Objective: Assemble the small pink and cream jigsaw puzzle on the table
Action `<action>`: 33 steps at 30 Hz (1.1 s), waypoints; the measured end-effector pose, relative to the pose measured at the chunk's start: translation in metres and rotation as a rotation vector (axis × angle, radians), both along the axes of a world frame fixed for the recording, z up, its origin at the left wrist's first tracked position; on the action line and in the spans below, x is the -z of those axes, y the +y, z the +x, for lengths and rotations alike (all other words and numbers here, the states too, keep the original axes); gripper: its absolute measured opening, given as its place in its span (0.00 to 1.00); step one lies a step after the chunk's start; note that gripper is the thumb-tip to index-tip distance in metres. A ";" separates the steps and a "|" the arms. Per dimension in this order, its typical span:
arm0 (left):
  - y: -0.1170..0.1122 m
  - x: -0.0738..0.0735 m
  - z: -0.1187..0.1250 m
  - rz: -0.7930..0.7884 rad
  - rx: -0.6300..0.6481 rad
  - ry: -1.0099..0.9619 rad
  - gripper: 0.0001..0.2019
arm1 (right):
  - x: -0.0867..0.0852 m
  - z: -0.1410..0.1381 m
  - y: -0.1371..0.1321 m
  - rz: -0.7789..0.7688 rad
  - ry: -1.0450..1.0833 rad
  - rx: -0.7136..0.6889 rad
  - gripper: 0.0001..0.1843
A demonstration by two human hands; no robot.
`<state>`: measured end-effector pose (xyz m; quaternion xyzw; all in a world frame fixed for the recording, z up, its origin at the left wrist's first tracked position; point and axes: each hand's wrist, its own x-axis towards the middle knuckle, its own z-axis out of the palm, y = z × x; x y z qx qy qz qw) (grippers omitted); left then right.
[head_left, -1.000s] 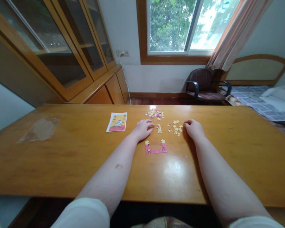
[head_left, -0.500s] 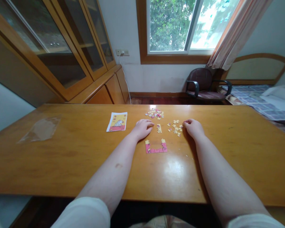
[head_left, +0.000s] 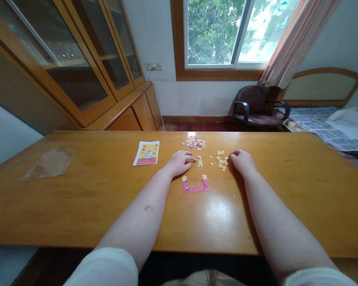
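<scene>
My left hand [head_left: 180,162] rests on the wooden table [head_left: 107,190], fingers stretched toward a short joined strip of puzzle pieces [head_left: 199,161], fingertips touching its left side. My right hand [head_left: 241,161] lies curled on the table, its fingertips by a loose scatter of yellow pieces [head_left: 219,160]. Whether it holds a piece is hidden. A part-built pink and yellow puzzle border [head_left: 195,184] lies just in front of my left hand. Farther back sits a heap of unsorted pieces [head_left: 193,142]. A printed reference picture [head_left: 147,153] lies to the left.
A crumpled clear plastic bag [head_left: 49,163] lies at the table's left. Glass-door cabinets [head_left: 77,59] line the left wall. Beyond the table stand a dark office chair [head_left: 255,105] under the window and a bed [head_left: 331,125] at the right.
My left hand's fingers have slid slightly right, up to the short strip of pieces. My right hand has barely shifted.
</scene>
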<state>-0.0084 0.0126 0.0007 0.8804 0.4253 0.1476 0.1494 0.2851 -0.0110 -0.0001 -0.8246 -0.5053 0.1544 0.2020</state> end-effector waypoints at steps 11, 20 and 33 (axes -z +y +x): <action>-0.004 -0.001 0.001 -0.066 0.099 -0.005 0.13 | 0.001 0.001 0.001 -0.008 0.006 0.015 0.14; -0.006 -0.005 0.002 -0.092 0.067 0.008 0.14 | 0.001 -0.001 0.001 0.001 0.007 0.016 0.14; -0.005 -0.004 0.002 -0.068 0.079 -0.006 0.15 | 0.003 0.001 0.001 0.007 -0.016 0.007 0.15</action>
